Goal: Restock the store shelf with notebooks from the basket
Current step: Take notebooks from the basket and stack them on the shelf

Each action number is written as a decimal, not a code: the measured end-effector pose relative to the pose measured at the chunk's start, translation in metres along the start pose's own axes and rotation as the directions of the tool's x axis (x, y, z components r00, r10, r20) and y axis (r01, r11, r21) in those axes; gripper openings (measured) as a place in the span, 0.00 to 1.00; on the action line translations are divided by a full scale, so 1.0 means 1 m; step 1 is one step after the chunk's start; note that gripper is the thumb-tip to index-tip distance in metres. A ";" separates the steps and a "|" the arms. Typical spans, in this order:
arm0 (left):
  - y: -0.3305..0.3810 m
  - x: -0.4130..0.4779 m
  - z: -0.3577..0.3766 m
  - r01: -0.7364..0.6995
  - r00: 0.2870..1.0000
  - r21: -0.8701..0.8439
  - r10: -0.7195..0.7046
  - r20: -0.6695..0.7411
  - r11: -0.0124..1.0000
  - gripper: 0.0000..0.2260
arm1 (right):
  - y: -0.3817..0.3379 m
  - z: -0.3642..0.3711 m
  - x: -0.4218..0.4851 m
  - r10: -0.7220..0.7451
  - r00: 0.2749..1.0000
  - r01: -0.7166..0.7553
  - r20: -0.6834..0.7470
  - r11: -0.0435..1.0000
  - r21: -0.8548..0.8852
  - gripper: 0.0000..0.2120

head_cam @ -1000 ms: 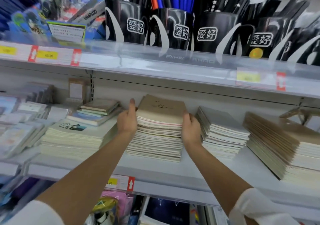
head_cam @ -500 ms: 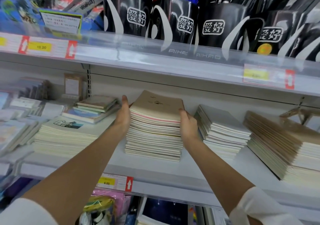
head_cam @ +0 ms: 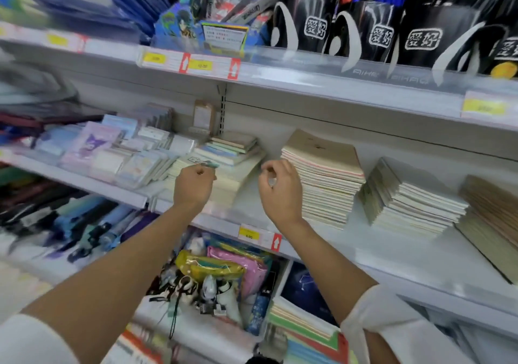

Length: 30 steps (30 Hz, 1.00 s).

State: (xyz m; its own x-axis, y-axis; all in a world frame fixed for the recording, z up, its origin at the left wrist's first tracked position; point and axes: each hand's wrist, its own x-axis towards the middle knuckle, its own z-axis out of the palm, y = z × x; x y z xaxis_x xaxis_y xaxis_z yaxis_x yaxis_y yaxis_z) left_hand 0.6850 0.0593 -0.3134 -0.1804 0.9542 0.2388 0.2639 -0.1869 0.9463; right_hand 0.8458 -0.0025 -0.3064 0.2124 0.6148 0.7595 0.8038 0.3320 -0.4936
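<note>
Head view | notebook stack [head_cam: 325,178] sat on shelf [head_cam: 392,254], just right of right hand [head_cam: 280,192] | right hand curled, holding nothing, contact unclear | left hand [head_cam: 193,187] fisted, empty, farther left of stack

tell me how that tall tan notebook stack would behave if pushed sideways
The tan notebook stack is tall, built of many thin loose books with slightly uneven edges, so a side push would probably skew its upper layers rather than slide it whole. Lifted together, it is likely heavy and floppy.
</note>
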 end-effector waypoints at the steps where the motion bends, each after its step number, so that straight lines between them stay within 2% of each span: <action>1: -0.013 -0.006 -0.021 0.015 0.999 0.011 -0.015 -0.030 1.000 0.11 | -0.012 0.014 -0.011 0.010 0.998 -0.012 0.055 0.999 0.031 0.07; 5: -0.077 -0.032 -0.111 0.131 0.970 0.062 -0.115 -0.216 0.989 0.11 | -0.060 0.069 -0.065 0.005 0.968 -0.038 0.253 0.991 0.127 0.04; 8: -0.136 -0.062 -0.177 0.288 0.908 0.095 -0.240 -0.344 0.953 0.09 | -0.088 0.118 -0.118 -0.005 0.892 -0.058 0.452 0.990 0.126 0.07; 14: -0.251 -0.121 -0.269 0.521 0.758 0.042 -0.440 -0.481 0.853 0.11 | -0.126 0.216 -0.236 0.056 0.659 -0.191 0.750 0.977 0.095 0.08; 19: -0.332 -0.165 -0.305 0.688 0.624 -0.012 -0.600 -0.501 0.726 0.11 | -0.124 0.264 -0.325 0.136 0.397 -0.338 0.908 0.941 0.007 0.04; 20: -0.348 -0.175 -0.310 0.718 0.592 -0.031 -0.634 -0.497 0.695 0.11 | -0.119 0.269 -0.341 0.162 0.333 -0.368 0.929 0.929 -0.030 0.02; 22: -0.380 -0.193 -0.316 0.777 0.526 -0.071 -0.707 -0.473 0.626 0.12 | -0.103 0.277 -0.369 0.239 0.210 -0.446 0.948 0.886 -0.125 0.08; 24: -0.412 -0.214 -0.323 0.840 0.426 -0.129 -0.789 -0.443 0.527 0.12 | -0.087 0.281 -0.390 0.306 0.122 -0.489 0.944 0.846 -0.211 0.12; 27: -0.450 -0.248 -0.330 0.910 0.227 -0.242 -0.894 -0.385 0.336 0.11 | -0.073 0.290 -0.405 0.320 0.025 -0.475 0.947 0.837 -0.270 0.13; 29: -0.467 -0.270 -0.332 0.955 0.131 -0.198 -0.915 -0.382 0.220 0.19 | -0.072 0.295 -0.410 0.295 -0.014 -0.455 0.955 0.849 -0.269 0.12; 30: -0.474 -0.280 -0.331 0.974 0.108 -0.146 -0.916 -0.387 0.176 0.21 | -0.071 0.297 -0.412 0.287 -0.026 -0.449 0.958 0.853 -0.267 0.11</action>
State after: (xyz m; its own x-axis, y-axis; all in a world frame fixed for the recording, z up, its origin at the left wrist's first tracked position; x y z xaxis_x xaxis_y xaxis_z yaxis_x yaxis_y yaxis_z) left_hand 0.2964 -0.1963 -0.7567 -0.6275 0.1841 -0.7566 -0.2670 0.8619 0.4311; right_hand 0.5360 -0.0669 -0.7098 -0.3073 0.7644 -0.5668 0.7383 -0.1843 -0.6488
